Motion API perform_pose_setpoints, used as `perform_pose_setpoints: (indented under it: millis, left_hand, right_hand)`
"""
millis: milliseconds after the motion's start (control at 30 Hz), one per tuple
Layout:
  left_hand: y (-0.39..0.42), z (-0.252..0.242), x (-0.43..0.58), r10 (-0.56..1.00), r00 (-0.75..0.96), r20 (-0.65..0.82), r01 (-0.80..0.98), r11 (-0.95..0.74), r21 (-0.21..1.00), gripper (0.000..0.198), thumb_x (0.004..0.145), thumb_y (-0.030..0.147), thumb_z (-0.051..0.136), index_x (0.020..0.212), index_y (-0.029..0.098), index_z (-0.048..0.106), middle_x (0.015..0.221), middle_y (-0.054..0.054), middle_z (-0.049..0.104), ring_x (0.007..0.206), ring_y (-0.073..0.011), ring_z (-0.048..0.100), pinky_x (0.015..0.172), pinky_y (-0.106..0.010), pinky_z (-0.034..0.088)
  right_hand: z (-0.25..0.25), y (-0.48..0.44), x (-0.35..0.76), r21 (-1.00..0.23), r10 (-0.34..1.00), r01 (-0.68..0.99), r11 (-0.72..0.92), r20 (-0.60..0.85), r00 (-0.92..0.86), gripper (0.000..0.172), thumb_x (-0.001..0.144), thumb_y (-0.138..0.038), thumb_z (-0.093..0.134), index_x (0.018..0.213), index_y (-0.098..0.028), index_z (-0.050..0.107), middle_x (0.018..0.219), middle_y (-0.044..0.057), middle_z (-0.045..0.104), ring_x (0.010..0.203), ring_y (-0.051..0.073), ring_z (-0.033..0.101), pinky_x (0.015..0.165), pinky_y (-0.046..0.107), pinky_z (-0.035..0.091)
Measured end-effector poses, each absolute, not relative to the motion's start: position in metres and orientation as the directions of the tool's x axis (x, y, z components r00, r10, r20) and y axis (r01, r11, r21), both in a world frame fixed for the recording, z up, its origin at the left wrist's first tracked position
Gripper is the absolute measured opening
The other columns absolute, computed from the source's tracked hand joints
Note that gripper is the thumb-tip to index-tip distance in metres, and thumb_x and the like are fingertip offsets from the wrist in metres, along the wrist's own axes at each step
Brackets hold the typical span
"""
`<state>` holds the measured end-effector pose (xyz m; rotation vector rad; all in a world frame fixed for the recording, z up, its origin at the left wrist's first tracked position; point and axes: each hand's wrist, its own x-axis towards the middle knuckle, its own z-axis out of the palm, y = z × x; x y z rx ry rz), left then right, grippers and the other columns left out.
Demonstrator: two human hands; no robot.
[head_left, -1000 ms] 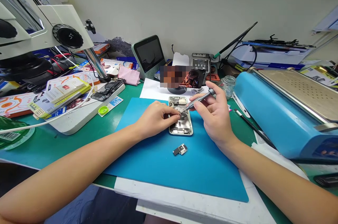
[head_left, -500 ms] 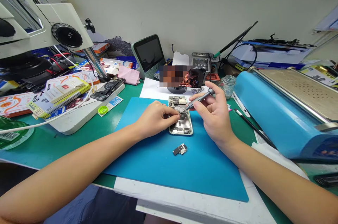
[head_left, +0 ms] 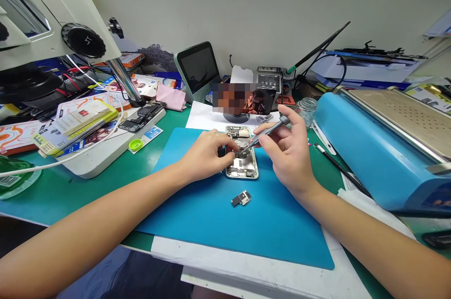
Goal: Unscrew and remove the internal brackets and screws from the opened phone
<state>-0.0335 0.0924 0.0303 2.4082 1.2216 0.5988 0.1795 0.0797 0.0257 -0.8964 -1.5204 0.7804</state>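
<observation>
An opened phone body point(head_left: 243, 162) lies on the blue mat point(head_left: 211, 205), its inner parts exposed. My left hand point(head_left: 207, 155) rests on the phone's left side, fingertips pinched at a small part inside it. My right hand point(head_left: 289, 148) is closed round a grey screwdriver point(head_left: 268, 132); the tip points down-left into the phone's middle, right by the left fingertips. A small loose metal part point(head_left: 241, 198) lies on the mat just in front of the phone.
A microscope point(head_left: 52, 31) on a white base point(head_left: 105, 153) stands at the left among boxes and a dismantled phone point(head_left: 139, 118). A blue machine point(head_left: 373, 148) fills the right. Behind are a small screen point(head_left: 198, 71), a playing phone point(head_left: 246, 100), a glass jar point(head_left: 306, 110).
The view has shifted slightly. Both hands stay at the phone; the screwdriver tip and left fingertips have barely moved.
</observation>
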Motion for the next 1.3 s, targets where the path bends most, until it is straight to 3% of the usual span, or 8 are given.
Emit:
perform_pose_setpoints:
  millis: [133, 533, 800, 1167, 1300]
  left_hand:
    - [0.093, 0.032, -0.036, 0.800, 0.569, 0.189, 0.676, -0.586, 0.447, 0.022, 0.104, 0.040, 0.071, 0.110, 0.018, 0.072, 0.115, -0.006, 0.073, 0.106, -0.0227, 0.071, 0.098, -0.046, 0.059]
    - [0.092, 0.032, -0.038, 0.766, 0.621, 0.166, 0.677, -0.630, 0.381, 0.023, 0.103, 0.041, 0.071, 0.108, 0.019, 0.072, 0.117, -0.006, 0.072, 0.109, -0.0236, 0.069, 0.100, -0.048, 0.057]
    - [0.092, 0.030, -0.037, 0.767, 0.621, 0.162, 0.682, -0.630, 0.371, 0.022, 0.103, 0.040, 0.072, 0.109, 0.019, 0.072, 0.116, -0.006, 0.072, 0.108, -0.0233, 0.069, 0.100, -0.047, 0.057]
    - [0.093, 0.030, -0.038, 0.764, 0.623, 0.168, 0.673, -0.633, 0.383, 0.023, 0.103, 0.041, 0.072, 0.108, 0.019, 0.072, 0.117, -0.006, 0.072, 0.110, -0.0240, 0.069, 0.101, -0.048, 0.056]
    - [0.093, 0.029, -0.038, 0.765, 0.623, 0.166, 0.676, -0.633, 0.377, 0.022, 0.103, 0.040, 0.072, 0.109, 0.019, 0.072, 0.118, -0.007, 0.072, 0.111, -0.0243, 0.069, 0.102, -0.049, 0.056]
  right_hand:
    - [0.029, 0.071, 0.176, -0.837, 0.849, 0.144, 0.527, 0.511, -0.137, 0.054, 0.097, -0.020, 0.065, 0.143, -0.035, 0.042, 0.102, 0.003, 0.073, 0.098, 0.024, 0.073, 0.087, 0.045, 0.064]
    - [0.026, 0.067, 0.179, -0.770, 0.795, 0.219, 0.600, 0.540, -0.278, 0.054, 0.097, -0.016, 0.064, 0.144, -0.034, 0.045, 0.101, 0.001, 0.071, 0.088, 0.020, 0.070, 0.080, 0.040, 0.063]
    - [0.021, 0.070, 0.179, -0.780, 0.814, 0.256, 0.571, 0.497, -0.301, 0.055, 0.099, -0.021, 0.066, 0.148, -0.034, 0.045, 0.102, 0.002, 0.070, 0.084, 0.020, 0.070, 0.062, 0.032, 0.059]
    - [0.021, 0.070, 0.180, -0.774, 0.811, 0.267, 0.574, 0.493, -0.314, 0.054, 0.100, -0.022, 0.065, 0.149, -0.034, 0.045, 0.103, 0.002, 0.070, 0.084, 0.019, 0.071, 0.066, 0.032, 0.062]
    - [0.021, 0.070, 0.179, -0.757, 0.786, 0.246, 0.605, 0.520, -0.334, 0.055, 0.098, -0.018, 0.065, 0.148, -0.033, 0.045, 0.104, 0.002, 0.070, 0.088, 0.018, 0.071, 0.075, 0.034, 0.064]
